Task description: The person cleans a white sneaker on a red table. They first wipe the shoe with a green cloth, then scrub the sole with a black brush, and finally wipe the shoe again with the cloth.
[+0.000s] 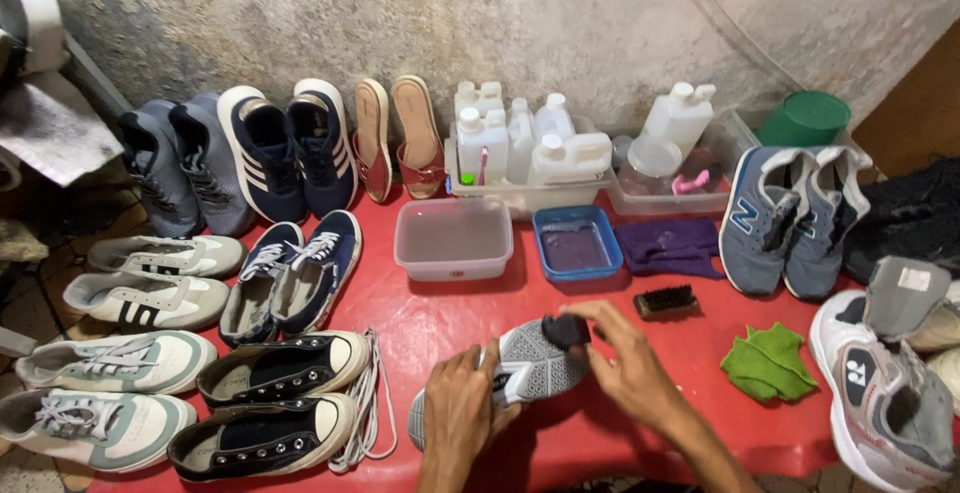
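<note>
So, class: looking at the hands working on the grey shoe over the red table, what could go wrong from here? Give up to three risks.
1. The left hand holds the grey shoe near the edge of the red table; a slip could drop it.
2. The blue tray of liquid sits just beyond the right hand; a careless reach might spill it.
3. Loose white laces lie beside the left hand and could get snagged.

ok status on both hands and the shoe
Left hand gripping grey-white sneaker. Right hand pressing dark pad on it. Black brush beside.
</note>
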